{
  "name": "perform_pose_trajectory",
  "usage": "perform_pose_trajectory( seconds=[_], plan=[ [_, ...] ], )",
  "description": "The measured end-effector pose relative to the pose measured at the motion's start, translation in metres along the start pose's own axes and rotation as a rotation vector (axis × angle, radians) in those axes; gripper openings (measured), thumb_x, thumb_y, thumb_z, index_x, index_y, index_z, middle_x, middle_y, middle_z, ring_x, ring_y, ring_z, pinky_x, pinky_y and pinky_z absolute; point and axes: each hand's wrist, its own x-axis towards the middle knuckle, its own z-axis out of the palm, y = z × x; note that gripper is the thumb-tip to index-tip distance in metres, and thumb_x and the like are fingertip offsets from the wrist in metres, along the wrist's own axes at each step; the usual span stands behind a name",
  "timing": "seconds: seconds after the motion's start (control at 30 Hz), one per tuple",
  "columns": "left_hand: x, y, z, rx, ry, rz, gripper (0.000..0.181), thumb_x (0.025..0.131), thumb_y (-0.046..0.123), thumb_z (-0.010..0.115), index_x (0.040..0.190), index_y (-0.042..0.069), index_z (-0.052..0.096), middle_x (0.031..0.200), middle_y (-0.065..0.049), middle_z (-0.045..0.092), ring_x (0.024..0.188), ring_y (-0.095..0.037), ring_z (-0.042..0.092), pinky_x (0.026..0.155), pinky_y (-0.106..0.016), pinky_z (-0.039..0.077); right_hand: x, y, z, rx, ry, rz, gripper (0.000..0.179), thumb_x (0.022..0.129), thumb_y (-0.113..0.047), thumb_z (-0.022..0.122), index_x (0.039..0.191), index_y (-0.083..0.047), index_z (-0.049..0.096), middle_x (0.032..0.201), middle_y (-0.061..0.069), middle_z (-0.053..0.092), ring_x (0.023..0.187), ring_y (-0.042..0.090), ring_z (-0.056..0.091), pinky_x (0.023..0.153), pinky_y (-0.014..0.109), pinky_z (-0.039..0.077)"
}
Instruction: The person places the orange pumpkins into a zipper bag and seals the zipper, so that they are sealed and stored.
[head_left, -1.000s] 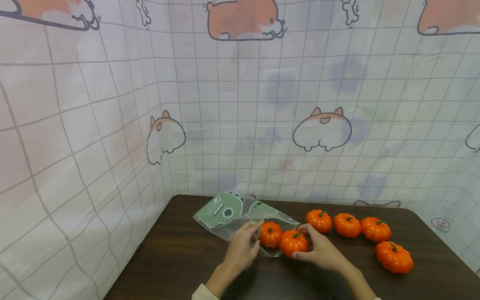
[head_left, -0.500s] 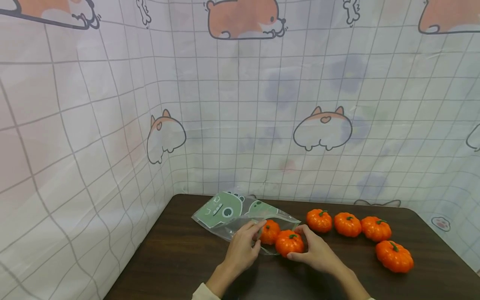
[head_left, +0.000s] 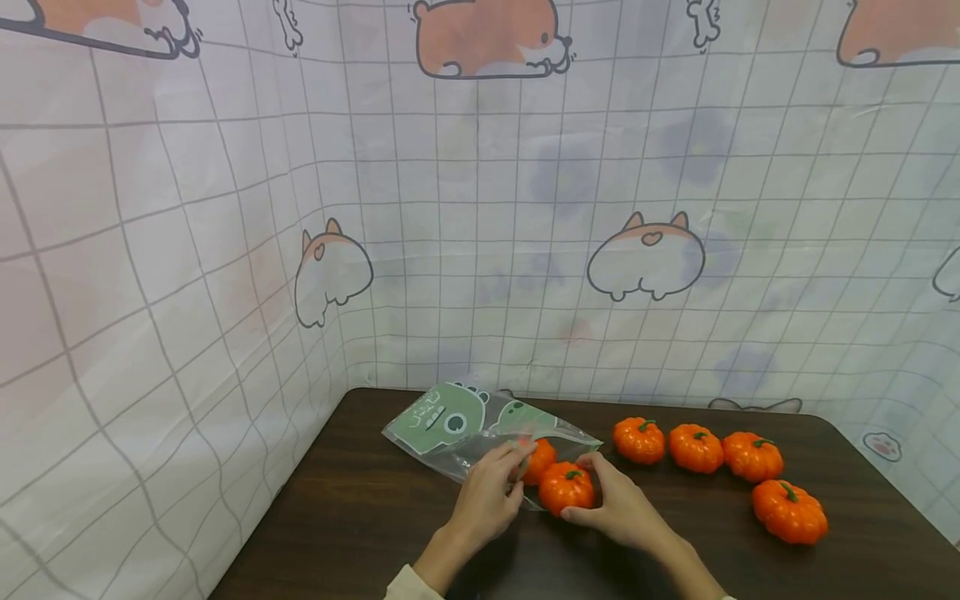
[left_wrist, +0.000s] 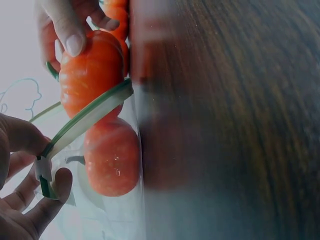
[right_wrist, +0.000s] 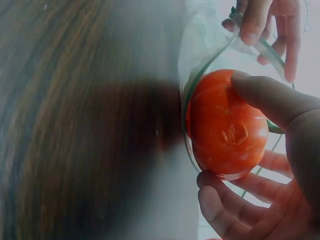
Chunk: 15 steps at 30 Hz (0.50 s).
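My left hand (head_left: 489, 493) pinches the green-edged rim of a clear zip bag (head_left: 435, 425) near its white slider (left_wrist: 43, 168), keeping the mouth apart. The bag lies flat on the table and has a green dinosaur print. One small orange pumpkin (left_wrist: 112, 157) is inside it, partly covered by my left fingers in the head view. Between thumb and fingers my right hand (head_left: 622, 507) grips a second pumpkin (head_left: 566, 488) at the bag's mouth. In the right wrist view, the bag's green rim curves round the far side of this pumpkin.
Three pumpkins stand in a row at the back right: one near the bag (head_left: 639, 441), one in the middle (head_left: 696, 448) and one beyond (head_left: 753, 457). Another pumpkin (head_left: 790, 512) sits closer on the right. The dark wooden table (head_left: 360, 500) meets a printed cloth wall (head_left: 480, 250).
My right hand has moved left with its pumpkin, into the bag's mouth. The pumpkin inside has shifted slightly left and back. My left hand stays at the rim.
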Motion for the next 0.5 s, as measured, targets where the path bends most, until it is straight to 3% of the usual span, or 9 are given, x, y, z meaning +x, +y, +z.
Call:
perform_pose_trajectory(
  seconds=[0.37,0.5],
  plan=[
    [0.0,-0.002,0.001,-0.006,-0.027,0.013,0.058,0.077,-0.003,0.076,0.132,0.014,0.069,0.089,0.005,0.058,0.079,-0.007,0.046,0.066,-0.019,0.04,0.009,-0.01,0.011,0.037,0.013,0.002,0.073,0.076,-0.04,0.089,0.133,-0.011,0.055,0.135,0.011,0.063,0.111,0.023,0.065,0.091,0.047,0.055],
    [0.0,-0.001,0.0,-0.011,-0.03,0.011,0.057,0.078,-0.003,0.075,0.132,0.015,0.069,0.095,0.004,0.063,0.081,-0.008,0.048,0.068,-0.02,0.043,0.013,-0.013,0.015,0.063,0.001,-0.002,0.072,0.076,-0.038,0.089,0.132,-0.01,0.053,0.13,0.012,0.064,0.103,0.02,0.066,0.085,0.043,0.056]
  ],
)
